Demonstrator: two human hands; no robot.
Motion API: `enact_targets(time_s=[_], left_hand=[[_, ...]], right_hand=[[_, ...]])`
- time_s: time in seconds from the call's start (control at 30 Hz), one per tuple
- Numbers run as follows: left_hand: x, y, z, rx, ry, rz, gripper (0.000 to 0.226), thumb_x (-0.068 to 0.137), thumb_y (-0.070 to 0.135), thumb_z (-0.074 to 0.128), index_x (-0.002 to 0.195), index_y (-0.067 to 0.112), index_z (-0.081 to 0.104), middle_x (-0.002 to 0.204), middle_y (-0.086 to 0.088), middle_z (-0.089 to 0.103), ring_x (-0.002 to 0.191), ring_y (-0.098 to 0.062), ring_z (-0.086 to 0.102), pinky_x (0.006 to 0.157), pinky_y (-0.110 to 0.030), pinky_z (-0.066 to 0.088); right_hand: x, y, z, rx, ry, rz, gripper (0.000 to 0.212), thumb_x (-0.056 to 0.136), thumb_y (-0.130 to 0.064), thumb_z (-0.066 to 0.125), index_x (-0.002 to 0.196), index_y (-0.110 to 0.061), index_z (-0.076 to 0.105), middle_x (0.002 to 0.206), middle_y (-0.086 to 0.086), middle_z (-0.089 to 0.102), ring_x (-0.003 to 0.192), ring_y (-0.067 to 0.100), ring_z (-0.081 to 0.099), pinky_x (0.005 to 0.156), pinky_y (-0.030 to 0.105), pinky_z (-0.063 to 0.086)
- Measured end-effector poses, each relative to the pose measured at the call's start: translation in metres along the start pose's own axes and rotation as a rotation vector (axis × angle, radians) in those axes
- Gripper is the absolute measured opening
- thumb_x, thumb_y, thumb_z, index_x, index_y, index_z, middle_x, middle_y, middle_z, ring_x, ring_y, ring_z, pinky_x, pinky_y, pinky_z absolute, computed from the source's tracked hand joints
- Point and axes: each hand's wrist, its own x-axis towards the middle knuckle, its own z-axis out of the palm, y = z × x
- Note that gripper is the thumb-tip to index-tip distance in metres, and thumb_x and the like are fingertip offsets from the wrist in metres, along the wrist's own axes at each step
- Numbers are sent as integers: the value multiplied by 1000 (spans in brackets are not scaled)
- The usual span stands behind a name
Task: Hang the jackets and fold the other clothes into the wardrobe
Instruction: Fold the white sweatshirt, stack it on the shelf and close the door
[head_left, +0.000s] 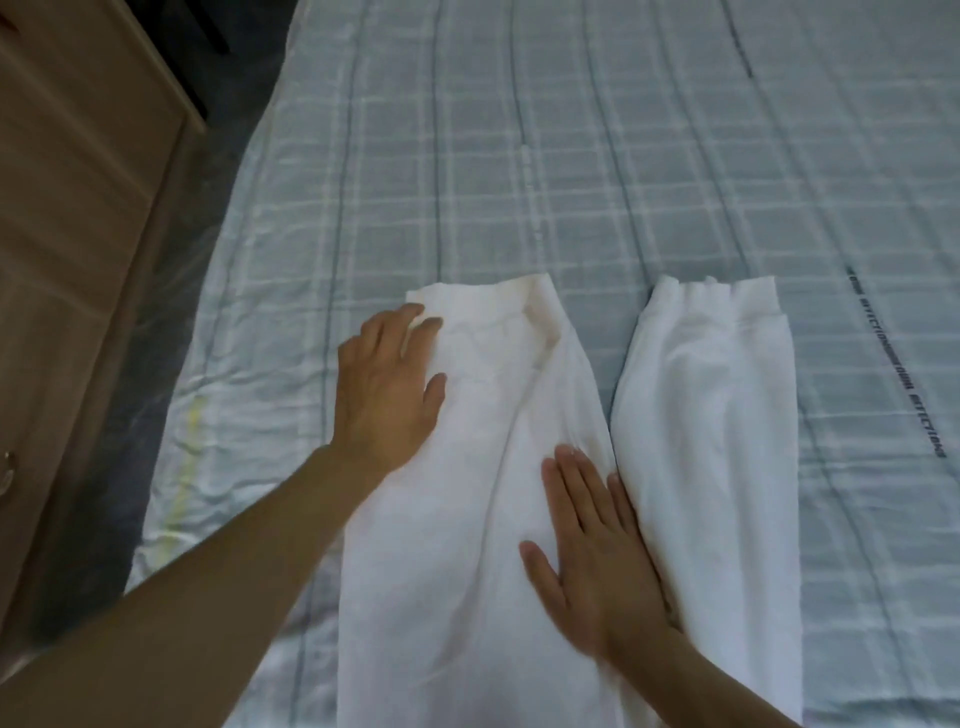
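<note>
A pair of white trousers (467, 519) lies flat on the bed (571, 156), near the person, its two legs running from near to far, cuffs at the far end. The left leg's cuff sits by the left hand (387, 384); the right leg (711, 467) lies just beside it, slightly splayed. Both hands rest flat with straight fingers, gripping nothing: the left presses the far left edge, the right hand (592, 551) presses the inner seam. To fold well, the person should probably smooth wrinkles outward, then lay one leg squarely over the other. A wooden cabinet (78, 208) stands left.
</note>
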Motion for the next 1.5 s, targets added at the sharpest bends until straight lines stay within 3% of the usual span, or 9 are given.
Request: enact_targets(time_s=[0.13, 0.37, 0.6, 0.73, 0.83, 0.9, 1.07, 1.33, 1.5], left_hand=[[51, -19, 4, 60, -296, 56, 41, 91, 43, 61, 122, 17, 59, 119, -7, 61, 112, -31, 53, 92, -44, 37], [53, -44, 10, 41, -73, 194, 34, 97, 34, 51, 78, 6, 54, 58, -17, 61, 51, -37, 59, 56, -38, 47], [71, -68, 13, -11, -91, -90, 20, 98, 24, 54, 90, 7, 57, 92, -19, 62, 87, -41, 59, 76, -48, 43], [34, -17, -2, -96, 110, 87, 29, 91, 26, 50, 111, 10, 63, 117, -12, 63, 110, -34, 55, 92, -45, 39], [5, 9, 17, -61, -106, 329, 43, 98, 28, 42, 135, 11, 57, 146, -10, 52, 138, -29, 45, 113, -49, 35], [6, -4, 32, 14, -210, 301, 52, 100, 35, 33, 149, 18, 42, 160, -6, 35, 149, -26, 29, 120, -49, 25], [13, -41, 46, 48, -277, 243, 65, 100, 50, 30, 158, 20, 22, 167, -3, 16, 154, -23, 11, 124, -49, 11], [-36, -21, 20, -117, -159, 65, 63, 102, 43, 27, 157, 13, 24, 165, -8, 21, 153, -26, 16, 123, -52, 14], [-92, -28, 29, 3, -276, 54, 74, 99, 53, 30, 158, 10, 18, 167, -7, 9, 155, -24, 7, 123, -49, 15]], right_hand=[[2, 0, 1, -6, 3, 0, 76, 95, -49, 43, 155, -7, 22, 165, 7, 12, 153, 21, 9, 120, 49, 18], [3, 1, 3, -2, 8, -4, 78, 94, -48, 48, 155, -7, 22, 166, 6, 11, 153, 23, 11, 120, 48, 18], [3, -2, -2, 40, 31, 34, 70, 96, -46, 43, 155, -10, 27, 165, 3, 18, 151, 20, 18, 122, 45, 15], [30, -29, -18, 125, 219, 89, 53, 94, -35, 48, 141, -11, 49, 149, 7, 45, 138, 28, 42, 118, 48, 26], [73, -42, -14, 105, 93, -67, 60, 101, -39, 38, 154, -12, 31, 162, 8, 24, 152, 24, 16, 123, 43, 14], [98, -28, -4, 3, 16, -70, 66, 102, -48, 30, 158, -15, 16, 166, 7, 8, 154, 23, 0, 124, 45, 9], [111, -4, 3, -109, 1, -38, 73, 101, -55, 29, 159, -18, 4, 167, 7, 0, 153, 21, -7, 125, 40, 2], [111, 5, -2, -108, 9, -66, 71, 102, -54, 26, 158, -15, 10, 166, 8, 5, 154, 21, -1, 125, 42, 6], [121, 26, -13, -141, 10, 8, 70, 101, -53, 19, 158, -13, 8, 167, 3, 4, 153, 16, -2, 124, 45, 10]])
